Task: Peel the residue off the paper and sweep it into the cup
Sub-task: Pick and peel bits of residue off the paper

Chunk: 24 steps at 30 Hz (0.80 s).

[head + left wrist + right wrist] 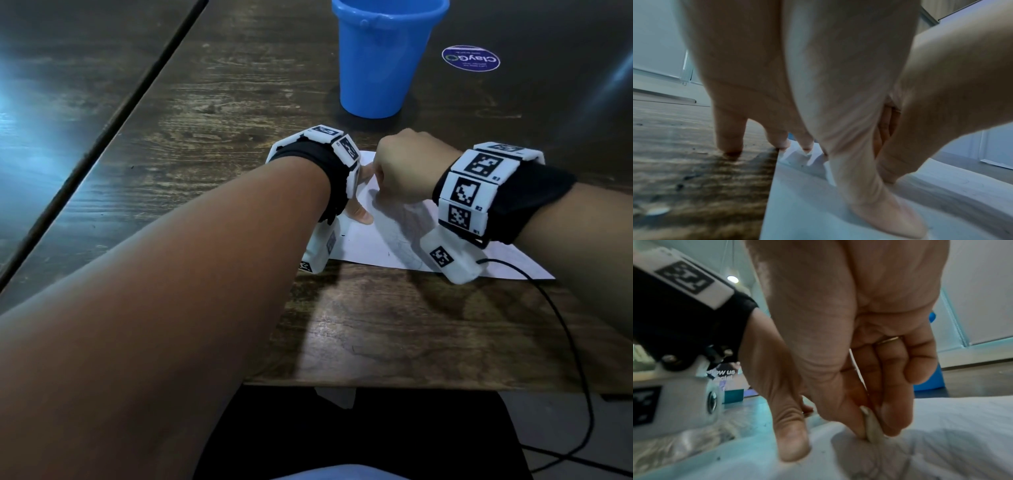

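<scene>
The right hand (849,353) pinches a thin pale strip of residue (872,426) between thumb and curled fingers (892,418), low against the sheet of paper (370,240). The left hand (818,97) presses straight fingers and thumb down on the paper's left part, the little finger on the bare worktop (376,325) just past the paper's edge.

The main risk, as a judgement: the paper looks thin and already creased under the pinch, so a sharp or upward pull could tear it or lift it from beneath the holding hand. The strip could also snap, leaving bits stuck. Dark specks lie loose on the paper and could scatter if the sheet jerks.

The blue cup (383,61) stands upright beyond the paper, apart from it, with bare worktop between. The paper's near edge lies back from the worktop's front edge, so crumbs swept toward the person could fall off. A black cable (561,325) trails off to the right.
</scene>
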Each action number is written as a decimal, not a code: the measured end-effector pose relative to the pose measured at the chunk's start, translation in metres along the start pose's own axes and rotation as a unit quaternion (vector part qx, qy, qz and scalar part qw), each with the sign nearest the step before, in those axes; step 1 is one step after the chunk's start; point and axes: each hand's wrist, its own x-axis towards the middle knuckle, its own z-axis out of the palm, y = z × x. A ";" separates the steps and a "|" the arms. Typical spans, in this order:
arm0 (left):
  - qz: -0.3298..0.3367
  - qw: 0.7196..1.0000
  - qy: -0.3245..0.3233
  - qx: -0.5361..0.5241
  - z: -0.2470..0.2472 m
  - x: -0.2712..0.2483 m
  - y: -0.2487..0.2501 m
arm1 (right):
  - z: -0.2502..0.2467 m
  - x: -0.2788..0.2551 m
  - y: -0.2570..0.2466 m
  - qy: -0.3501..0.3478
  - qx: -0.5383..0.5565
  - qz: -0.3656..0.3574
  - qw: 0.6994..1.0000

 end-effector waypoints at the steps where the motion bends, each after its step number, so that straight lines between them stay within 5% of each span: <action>1: 0.002 1.000 0.004 0.004 0.002 0.001 0.000 | 0.001 -0.001 -0.001 -0.006 -0.005 -0.002 1.000; 9: -0.033 0.999 -0.013 -0.030 0.008 0.005 -0.003 | -0.004 0.012 0.014 0.023 0.038 0.046 0.998; 17: 0.005 1.000 0.005 0.023 0.004 0.009 -0.004 | 0.002 -0.001 0.000 -0.019 -0.025 -0.005 1.000; 24: -0.028 1.000 -0.005 -0.012 0.009 0.009 -0.005 | -0.005 0.009 0.014 0.011 0.011 0.029 0.999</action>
